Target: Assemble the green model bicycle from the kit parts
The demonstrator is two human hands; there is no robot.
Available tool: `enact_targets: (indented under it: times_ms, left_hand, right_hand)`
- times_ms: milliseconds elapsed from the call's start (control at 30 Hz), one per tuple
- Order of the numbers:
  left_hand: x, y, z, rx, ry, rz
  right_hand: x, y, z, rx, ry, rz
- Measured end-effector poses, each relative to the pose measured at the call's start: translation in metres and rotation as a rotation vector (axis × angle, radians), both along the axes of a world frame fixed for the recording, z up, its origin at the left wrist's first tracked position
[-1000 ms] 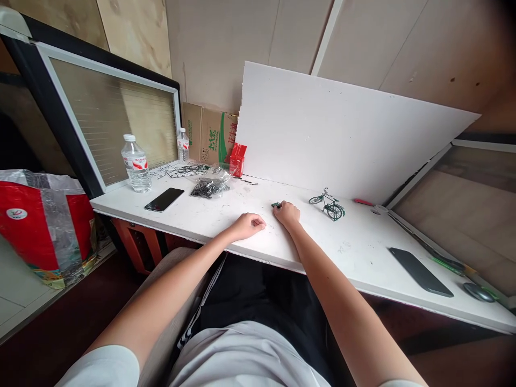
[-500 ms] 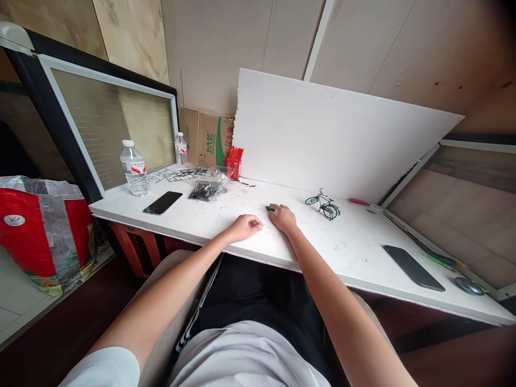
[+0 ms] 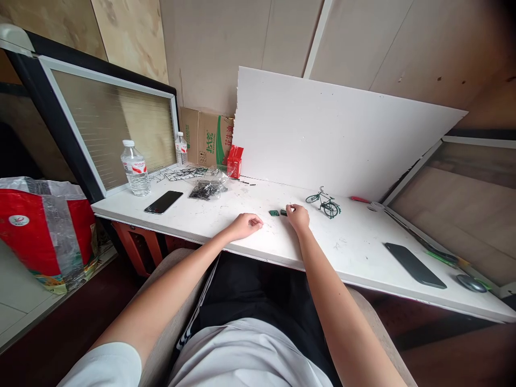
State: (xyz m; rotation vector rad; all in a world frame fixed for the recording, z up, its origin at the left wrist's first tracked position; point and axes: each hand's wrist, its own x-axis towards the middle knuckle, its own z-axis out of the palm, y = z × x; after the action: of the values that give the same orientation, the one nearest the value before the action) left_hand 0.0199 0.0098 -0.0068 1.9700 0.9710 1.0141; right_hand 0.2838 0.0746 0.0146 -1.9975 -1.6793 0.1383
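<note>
Resting near the front edge of the white table, my left hand [image 3: 245, 226] is curled with thumb and fingertips together. Whatever might be between them is too small to make out. My right hand [image 3: 299, 219] is closed at the fingertips around a small dark green piece [image 3: 284, 213], just above or on the tabletop. A thin dark bit shows at its upper fingers. Left of these fingers a small flat green piece [image 3: 274, 213] lies on the table, between my two hands. Beyond my right hand stands a small dark green model bicycle [image 3: 323, 204].
On the left are a black phone [image 3: 163, 202], a water bottle [image 3: 136, 169], a plastic bag of dark parts [image 3: 207, 190] and thin part frames [image 3: 181, 174]. A red box [image 3: 235, 162] stands behind. At right lie a dark slab-like object [image 3: 415, 265] and a mouse [image 3: 471, 283].
My right hand has moved right, toward the model bicycle, with a dark green piece at its fingertips. The flat green piece now lies uncovered on the table. My left hand has hardly moved.
</note>
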Motion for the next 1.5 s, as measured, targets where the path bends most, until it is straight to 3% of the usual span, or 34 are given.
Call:
enact_targets:
  times_ms: [200,433,633,933,1233,1500]
  left_hand:
    - [-0.002,-0.008,0.006,0.119,0.095,-0.072]
    - [0.002,-0.018,0.009,0.341,0.279,0.002]
    - [0.004,-0.021,0.009,0.261,0.440,0.019]
    - [0.007,-0.017,0.010,0.167,0.548,0.015]
    - [0.006,-0.014,-0.001,0.274,0.459,0.072]
    - [0.008,-0.019,0.015,0.172,0.521,0.038]
  right_hand:
    - [0.001,-0.004,0.000,-0.079,-0.036,0.041]
    - [-0.015,-0.017,0.000,-0.083,-0.119,0.266]
    - [-0.026,-0.027,0.000,-0.034,-0.132,0.453]
    - [-0.022,-0.027,0.002,-0.019,-0.065,0.494]
    - [-0.019,-0.026,-0.001,-0.033,0.069,0.434]
    - [-0.016,-0.020,-0.008,0.016,0.127,0.443]
